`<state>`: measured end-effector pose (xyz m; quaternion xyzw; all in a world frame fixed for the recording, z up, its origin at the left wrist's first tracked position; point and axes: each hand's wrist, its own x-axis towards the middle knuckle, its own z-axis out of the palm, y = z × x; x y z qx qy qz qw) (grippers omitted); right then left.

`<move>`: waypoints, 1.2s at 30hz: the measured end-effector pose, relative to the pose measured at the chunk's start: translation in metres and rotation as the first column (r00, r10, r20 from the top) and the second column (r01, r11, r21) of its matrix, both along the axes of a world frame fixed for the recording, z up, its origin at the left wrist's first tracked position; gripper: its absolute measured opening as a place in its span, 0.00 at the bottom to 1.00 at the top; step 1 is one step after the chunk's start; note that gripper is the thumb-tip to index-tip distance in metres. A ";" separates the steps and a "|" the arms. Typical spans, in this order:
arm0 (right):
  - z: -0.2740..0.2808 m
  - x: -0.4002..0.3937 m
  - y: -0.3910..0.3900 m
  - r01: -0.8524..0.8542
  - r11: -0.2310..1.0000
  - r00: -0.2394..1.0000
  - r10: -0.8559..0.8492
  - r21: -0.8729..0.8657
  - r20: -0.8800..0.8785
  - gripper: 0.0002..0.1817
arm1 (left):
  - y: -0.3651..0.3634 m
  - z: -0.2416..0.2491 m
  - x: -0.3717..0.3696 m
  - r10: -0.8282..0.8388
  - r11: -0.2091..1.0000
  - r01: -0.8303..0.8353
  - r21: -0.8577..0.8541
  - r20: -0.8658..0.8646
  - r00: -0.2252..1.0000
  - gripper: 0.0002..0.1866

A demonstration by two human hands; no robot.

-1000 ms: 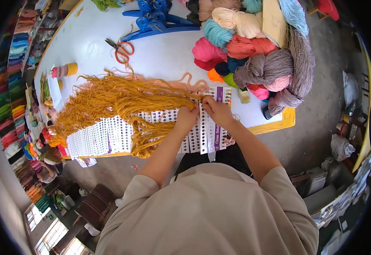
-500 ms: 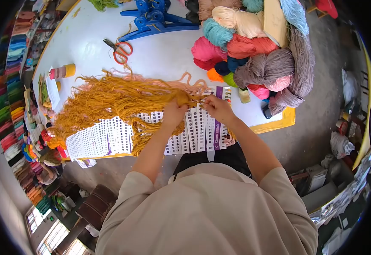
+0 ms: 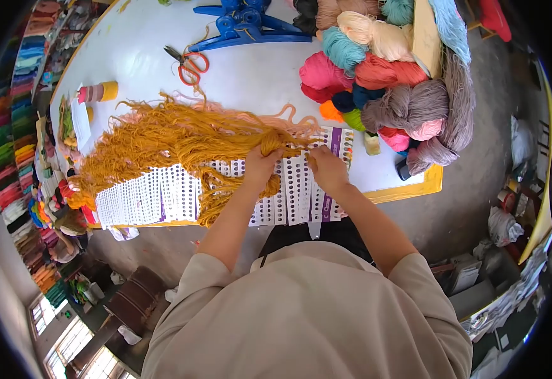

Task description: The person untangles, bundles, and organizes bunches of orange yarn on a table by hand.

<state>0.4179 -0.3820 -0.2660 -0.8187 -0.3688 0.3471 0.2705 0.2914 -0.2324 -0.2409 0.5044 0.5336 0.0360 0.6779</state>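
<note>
A large bundle of mustard-yellow yarn (image 3: 181,136) lies spread over a row of white punched thread cards (image 3: 143,197). My left hand (image 3: 262,165) is closed around the gathered right end of that yarn. Just to its right, my right hand (image 3: 327,168) has its fingers pinched together at the yarn's end, over a card with a purple stripe (image 3: 336,140). What lies between those fingertips is too small to make out. Pale pink yarn (image 3: 288,115) shows behind the mustard bundle.
Red-handled scissors (image 3: 190,68) lie beyond the yarn, close to a blue stand (image 3: 244,28). Coloured skeins (image 3: 389,72) are heaped at the back right. Thread spools (image 3: 99,92) stand at the left. The table's yellow edge (image 3: 408,189) runs along my side.
The view has shifted slightly, so the table things appear farther right. My right hand has moved a little away from my left, which keeps its hold on the yarn.
</note>
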 end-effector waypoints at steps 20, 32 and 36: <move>-0.023 0.024 -0.005 0.191 0.982 0.847 -0.169 -0.008 -0.504 0.09 | -0.024 0.027 0.019 -0.008 0.939 0.062 -0.338 0.158 0.987 0.07; -0.013 0.030 0.000 0.252 0.966 0.721 -0.229 -0.060 -0.654 0.04 | -0.031 0.017 0.018 0.075 0.947 -0.012 -0.322 0.184 0.980 0.07; -0.014 0.031 0.004 0.314 0.943 0.616 -0.292 -0.112 -0.732 0.07 | -0.021 0.025 0.016 0.315 0.901 -0.232 -0.367 0.185 0.931 0.08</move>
